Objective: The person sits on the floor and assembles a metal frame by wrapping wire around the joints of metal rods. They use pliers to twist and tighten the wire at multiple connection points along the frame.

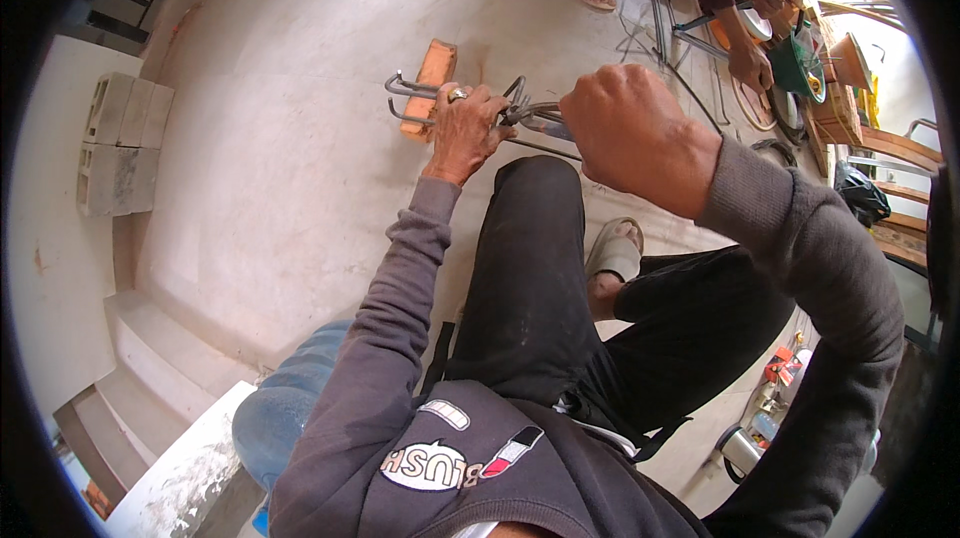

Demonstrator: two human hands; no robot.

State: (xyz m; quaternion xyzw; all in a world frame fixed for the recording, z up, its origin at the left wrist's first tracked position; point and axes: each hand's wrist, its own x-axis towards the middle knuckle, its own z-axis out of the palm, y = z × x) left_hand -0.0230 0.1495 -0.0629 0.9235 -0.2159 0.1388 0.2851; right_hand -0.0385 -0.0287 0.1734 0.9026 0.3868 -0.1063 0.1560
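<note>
Two patches sit on my dark top (480, 458) at the lower middle of the frame — a white oval patch (425, 465) and a small white strip (444, 414). At lower right, on the floor, lie small orange-red packets (783, 366) — too small to make out further.

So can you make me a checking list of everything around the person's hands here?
Surface: pale concrete floor, dusty and stained.
Job's things: bent steel rods, bundled, gripped above the raised knee; an orange brick lies on the floor behind them.
Clutter: loose wires and rods near a second person's hands; small packets at lower right.
Grippers: left hand closed round the rods, ring on a finger; right hand fisted at the rod ends, whatever it grips is hidden.
Cables: nothing seen apart from the wire.
Surroundings: grey concrete blocks, steps, a blue water bottle, wooden crates.
</note>
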